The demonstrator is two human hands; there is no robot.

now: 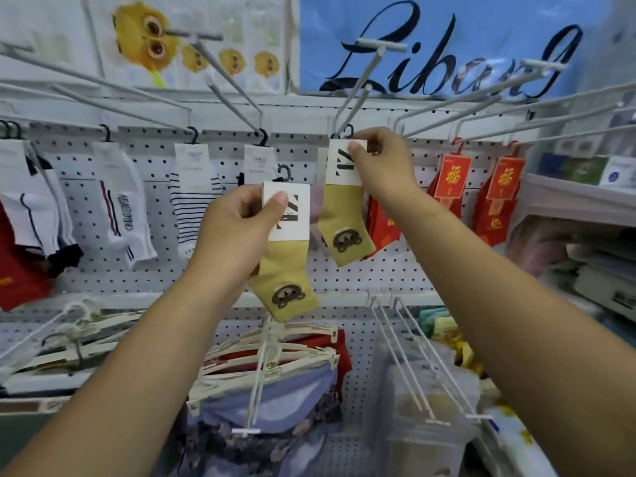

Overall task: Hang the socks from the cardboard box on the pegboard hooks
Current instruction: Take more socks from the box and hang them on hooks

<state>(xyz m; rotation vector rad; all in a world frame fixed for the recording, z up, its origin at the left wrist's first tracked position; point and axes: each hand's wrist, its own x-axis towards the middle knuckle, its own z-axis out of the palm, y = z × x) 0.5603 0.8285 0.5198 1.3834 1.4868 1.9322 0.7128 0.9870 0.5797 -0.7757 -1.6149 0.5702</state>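
Socks [346, 215] are pinched by the right hand [377, 156] at the pegboard hook [347, 108]; a second pair [285, 256], hanging vertically, is pinched lower left by the left hand [234, 228].

- White perforated wall panel [361, 273] spans the back.
- Blue script banner [447, 46] fills the upper right.
- Shelf [578, 197] juts at the right edge.
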